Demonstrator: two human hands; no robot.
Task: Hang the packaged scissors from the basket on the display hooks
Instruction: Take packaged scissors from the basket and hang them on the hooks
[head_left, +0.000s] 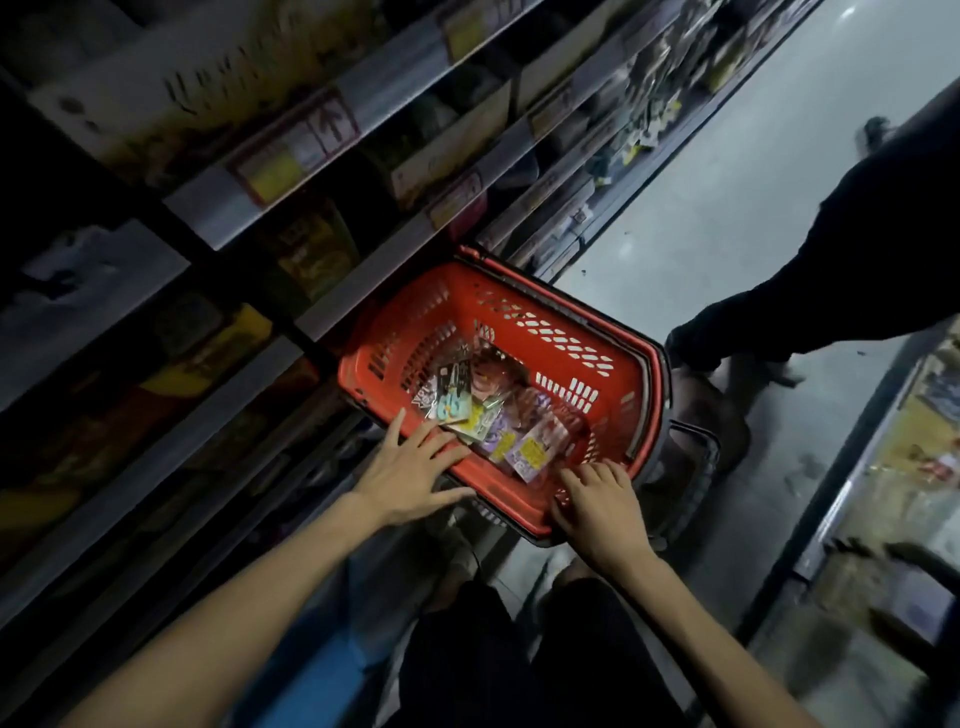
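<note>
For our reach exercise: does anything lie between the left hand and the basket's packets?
Nothing visible does. The open left hand is at the rim of the basket; the packets lie uncovered just beyond.

I see at left: dim shelves (244, 228) of blurred boxed goods | shelf edges: yellow price labels (275, 174) | right: pale aisle floor (727, 218) | standing there: another person's dark-trousered leg (831, 270)

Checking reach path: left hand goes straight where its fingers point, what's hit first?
Left hand likely meets the dark card pack with turquoise scissors in the red plastic basket; depth unclear.
</note>
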